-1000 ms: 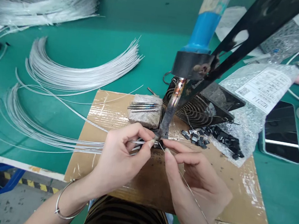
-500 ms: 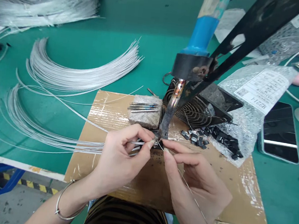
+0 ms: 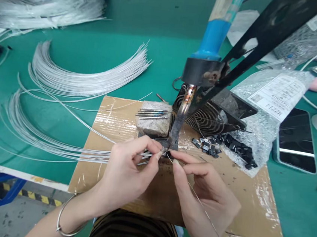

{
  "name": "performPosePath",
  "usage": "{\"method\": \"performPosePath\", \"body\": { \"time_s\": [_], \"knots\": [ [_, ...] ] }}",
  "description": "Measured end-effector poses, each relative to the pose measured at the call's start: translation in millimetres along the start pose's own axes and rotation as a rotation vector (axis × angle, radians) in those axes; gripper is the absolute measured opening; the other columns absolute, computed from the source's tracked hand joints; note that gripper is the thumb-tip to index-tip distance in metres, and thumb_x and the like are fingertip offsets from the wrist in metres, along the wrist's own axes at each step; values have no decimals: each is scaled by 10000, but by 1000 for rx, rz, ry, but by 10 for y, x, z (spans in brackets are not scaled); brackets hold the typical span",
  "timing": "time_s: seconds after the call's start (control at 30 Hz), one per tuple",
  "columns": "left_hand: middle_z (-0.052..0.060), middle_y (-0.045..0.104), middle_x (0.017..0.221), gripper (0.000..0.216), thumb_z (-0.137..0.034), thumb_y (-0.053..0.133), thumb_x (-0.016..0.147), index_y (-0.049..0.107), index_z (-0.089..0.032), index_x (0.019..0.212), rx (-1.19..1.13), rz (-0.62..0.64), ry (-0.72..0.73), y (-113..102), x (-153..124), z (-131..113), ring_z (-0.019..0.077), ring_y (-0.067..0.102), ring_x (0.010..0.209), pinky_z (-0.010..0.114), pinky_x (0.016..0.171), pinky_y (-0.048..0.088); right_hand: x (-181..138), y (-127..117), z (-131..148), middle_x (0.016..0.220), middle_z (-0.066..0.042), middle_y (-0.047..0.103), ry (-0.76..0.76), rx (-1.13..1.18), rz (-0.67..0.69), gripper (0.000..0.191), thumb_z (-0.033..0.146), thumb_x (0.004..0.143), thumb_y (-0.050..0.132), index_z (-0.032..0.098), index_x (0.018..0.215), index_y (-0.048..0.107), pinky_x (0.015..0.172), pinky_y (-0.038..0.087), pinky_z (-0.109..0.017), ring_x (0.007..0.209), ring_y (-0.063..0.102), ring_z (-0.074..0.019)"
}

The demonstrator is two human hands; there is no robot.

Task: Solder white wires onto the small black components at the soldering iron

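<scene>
My left hand (image 3: 129, 168) is closed, pinching the ends of thin white wires (image 3: 59, 149) that trail left across the cardboard sheet (image 3: 251, 203). My right hand (image 3: 204, 196) is closed in a pinch on a fine silver solder wire (image 3: 200, 204) that runs back under my palm. Both pinches meet at the tip of a fixed soldering iron (image 3: 179, 120) with a blue handle, held in a black bracket. A small dark part sits hidden between the fingertips.
A grey block (image 3: 153, 123) with several metal pins lies behind my hands, next to a black fan (image 3: 212, 114). Small black parts (image 3: 223, 144) spill from a bubble bag (image 3: 270, 107). A phone (image 3: 298, 138) lies at right. Curved wire bundles (image 3: 83, 75) cover the green table at left.
Both hands have shifted slightly toward me and down, still pinched together at the iron's tip. Nothing was picked up or let go.
</scene>
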State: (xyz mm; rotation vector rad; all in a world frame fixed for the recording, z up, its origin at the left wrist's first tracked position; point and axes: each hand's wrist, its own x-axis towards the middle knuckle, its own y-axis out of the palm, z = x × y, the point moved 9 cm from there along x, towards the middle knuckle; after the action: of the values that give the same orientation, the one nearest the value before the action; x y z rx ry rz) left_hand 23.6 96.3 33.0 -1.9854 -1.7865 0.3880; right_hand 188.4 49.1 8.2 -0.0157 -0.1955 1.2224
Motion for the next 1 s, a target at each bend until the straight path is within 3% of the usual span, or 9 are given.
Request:
{"method": "performPosePath", "body": {
  "time_s": [0.17,0.33,0.53,0.67,0.73,0.9,1.0],
  "knots": [
    [56,855,948,256,41,639,877,635,-210,927,422,-195,397,-85,-239,-220,185,794,786,302,610,503,19,-206,-85,1008,-74,857,14,-14,-87,149,184,904,792,211,777,720,966,636,-388,989,820,-245],
    [112,839,1049,205,-11,677,922,682,-207,983,440,-301,332,-189,-320,29,222,795,900,366,820,609,-7,-526,-236,984,-61,852,115,-9,-249,140,233,862,853,206,781,742,997,613,-399,965,817,-240],
    [88,795,1054,131,-86,716,917,730,-217,911,485,-303,300,-322,-267,91,245,745,937,419,866,576,-65,-775,-318,1024,-39,848,144,-128,-315,172,310,843,877,220,794,739,1006,611,-378,984,811,-249],
    [82,767,1019,80,-132,706,933,733,-206,919,506,-370,259,-621,17,190,253,705,971,416,892,553,-51,-880,-398,995,-34,842,158,-147,-366,207,369,811,909,219,836,768,1002,611,-334,962,803,-226],
    [106,751,1017,29,-181,707,948,735,-183,950,570,-299,183,-679,299,369,282,686,1004,447,928,539,-24,-906,-426,951,-37,836,149,-144,-383,243,402,786,925,215,810,772,977,614,-341,924,791,-221],
    [81,725,954,60,-162,760,898,742,-208,864,609,-110,149,-576,924,734,283,675,969,422,875,536,16,-903,-505,892,-33,823,183,-104,-374,341,480,710,966,218,755,752,959,619,-395,873,766,-233],
    [102,703,981,145,-146,676,947,709,-217,825,658,-163,132,-597,1136,824,342,623,1080,513,971,472,8,-935,-531,885,-40,828,187,-126,-395,312,454,734,958,211,769,765,942,636,-411,857,781,-244]
  ]
}}
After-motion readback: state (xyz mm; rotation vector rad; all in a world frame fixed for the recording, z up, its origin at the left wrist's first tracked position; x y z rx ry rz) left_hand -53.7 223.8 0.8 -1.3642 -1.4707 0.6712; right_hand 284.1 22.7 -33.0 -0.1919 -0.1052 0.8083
